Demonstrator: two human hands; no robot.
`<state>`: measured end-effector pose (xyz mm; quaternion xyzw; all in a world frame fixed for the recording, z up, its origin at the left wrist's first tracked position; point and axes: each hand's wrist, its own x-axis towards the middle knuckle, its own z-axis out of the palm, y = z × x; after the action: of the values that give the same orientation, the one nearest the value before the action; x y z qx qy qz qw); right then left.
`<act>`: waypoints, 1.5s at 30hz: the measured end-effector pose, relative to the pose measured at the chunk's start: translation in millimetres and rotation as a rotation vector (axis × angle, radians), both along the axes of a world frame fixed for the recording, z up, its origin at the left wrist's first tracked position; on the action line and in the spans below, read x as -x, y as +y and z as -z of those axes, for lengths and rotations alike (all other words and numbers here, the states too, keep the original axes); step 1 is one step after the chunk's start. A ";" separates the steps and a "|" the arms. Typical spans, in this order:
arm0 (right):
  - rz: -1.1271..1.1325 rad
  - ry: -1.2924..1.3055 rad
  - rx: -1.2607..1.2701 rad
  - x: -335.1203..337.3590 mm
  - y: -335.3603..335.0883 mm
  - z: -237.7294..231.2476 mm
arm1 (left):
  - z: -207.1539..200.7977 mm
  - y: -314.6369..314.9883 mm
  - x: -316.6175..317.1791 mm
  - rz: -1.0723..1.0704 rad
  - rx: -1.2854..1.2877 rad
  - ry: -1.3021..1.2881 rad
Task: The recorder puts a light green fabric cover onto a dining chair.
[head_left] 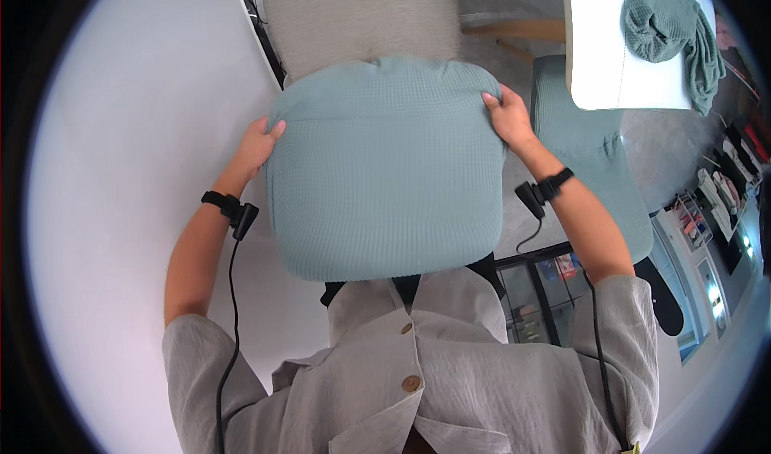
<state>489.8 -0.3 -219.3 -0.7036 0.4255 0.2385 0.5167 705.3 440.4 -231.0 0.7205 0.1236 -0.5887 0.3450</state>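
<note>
A pale blue-green waffle-textured seat cover [385, 173] lies over a broad padded seat in front of me. Its front and sides look smooth, while the far edge is gathered and wrinkled against a beige chair back [361, 16]. My left hand [259, 145] grips the cover at its far left side, thumb on top and fingers hidden beneath the edge. At the far right corner my right hand [509, 118] pinches the same fabric, its thumb on top and the other fingers mostly out of sight. Both hands are closed.
A white table [594, 44] at the far right carries a crumpled green waffle cloth [662, 24] hanging over its edge. Below it stands another chair with a green cover [602, 165]. A white wall or panel [152, 116] runs along my left. Black cables trail from both wrists.
</note>
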 end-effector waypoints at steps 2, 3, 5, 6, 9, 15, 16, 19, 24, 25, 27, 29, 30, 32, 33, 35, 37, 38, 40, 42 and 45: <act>-0.089 -0.028 0.128 1.1 4.6 27.2 | 17.9 1.6 4.2 -0.015 0.001 -0.024; -0.106 0.008 0.157 -5.6 12.9 38.7 | 30.2 3.8 1.8 0.008 -0.045 -0.070; -0.121 0.045 0.182 -15.5 15.9 61.8 | 57.2 9.0 -6.0 0.033 -0.097 -0.114; -0.094 0.004 0.221 -17.2 15.6 78.7 | 73.2 14.6 -8.0 0.069 -0.135 -0.147; -0.083 -0.096 0.318 -23.3 0.4 131.9 | 115.2 7.0 -17.7 0.045 -0.161 -0.177; -0.083 -0.101 0.464 -44.8 -10.4 208.4 | 147.0 -5.7 -31.1 -0.172 -0.069 -0.061; -0.094 0.011 0.413 -42.9 -13.7 213.2 | 142.6 -3.9 -31.1 -0.272 -0.032 0.042; 0.612 0.088 -0.431 -20.6 -13.5 180.7 | 106.7 21.2 -19.8 -0.528 0.211 0.435; 0.680 0.110 -1.065 51.2 -1.2 87.7 | 68.0 84.1 50.4 -0.722 0.161 0.472; 0.660 0.056 -1.082 65.8 1.6 82.7 | 66.5 88.2 56.9 -0.716 0.162 0.448; 0.531 0.106 -0.999 84.3 7.3 85.7 | 71.0 85.6 58.1 -0.653 0.083 0.441; 0.403 0.156 -0.912 89.2 6.0 93.8 | 82.1 78.7 55.6 -0.590 0.007 0.436; 0.497 0.194 -0.765 77.8 8.8 99.2 | 88.2 68.1 51.6 -0.513 0.031 0.351; 0.614 0.258 -0.564 57.4 8.1 123.5 | 107.9 64.7 42.1 -0.439 0.041 0.258; 0.575 0.274 -0.481 46.5 6.5 139.9 | 130.4 67.8 37.8 -0.377 -0.017 0.184; 0.370 0.205 -0.310 30.5 -5.1 172.3 | 179.0 58.6 21.2 -0.313 -0.063 0.118; 0.344 0.210 -0.233 22.6 -21.4 210.9 | 219.1 44.4 2.8 -0.256 -0.100 0.050; 0.303 0.194 -0.178 12.1 -22.8 232.4 | 232.3 43.3 -7.7 -0.260 -0.105 0.039; 0.235 0.141 -0.137 -5.2 -14.7 252.5 | 253.8 47.6 -20.4 0.054 -0.032 -0.216; 0.163 0.073 -0.117 -23.7 0.6 272.3 | 268.4 72.8 -24.0 -0.202 -0.029 -0.106; 0.072 0.094 -0.071 6.7 -13.3 278.5 | 258.1 59.3 -2.4 -0.388 -0.033 0.151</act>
<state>483.1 -13.6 -497.8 -0.6571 0.4656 0.2672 0.5292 707.7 499.7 -489.1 0.6425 0.2952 -0.5616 0.4297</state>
